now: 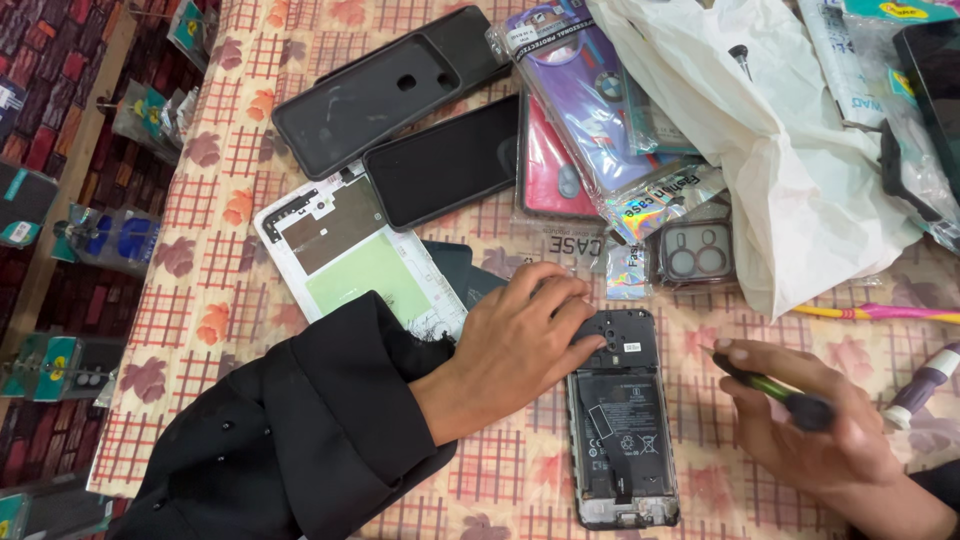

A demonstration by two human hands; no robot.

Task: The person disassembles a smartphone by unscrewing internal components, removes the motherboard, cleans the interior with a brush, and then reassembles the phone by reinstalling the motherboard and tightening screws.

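Note:
An opened phone [622,420] lies back-up near the front of the table, its battery and black camera plate bare. My left hand [515,340], in a black sleeve, rests palm-down on the phone's top-left corner, fingers on the camera plate. My right hand [800,425] hovers just right of the phone and grips a small green-and-black screwdriver [775,390], tip pointing left toward the phone. A white phone frame [345,250] with a green panel lies left of my left hand, partly under my sleeve.
On the checked floral tablecloth [220,300], a dark phone [445,160] and a black case [385,90] lie behind. Packaged cases [590,90] and a white plastic bag [790,150] crowd the back right. A pink-and-yellow toothbrush [880,312] and a purple-capped tube [925,385] lie at the right.

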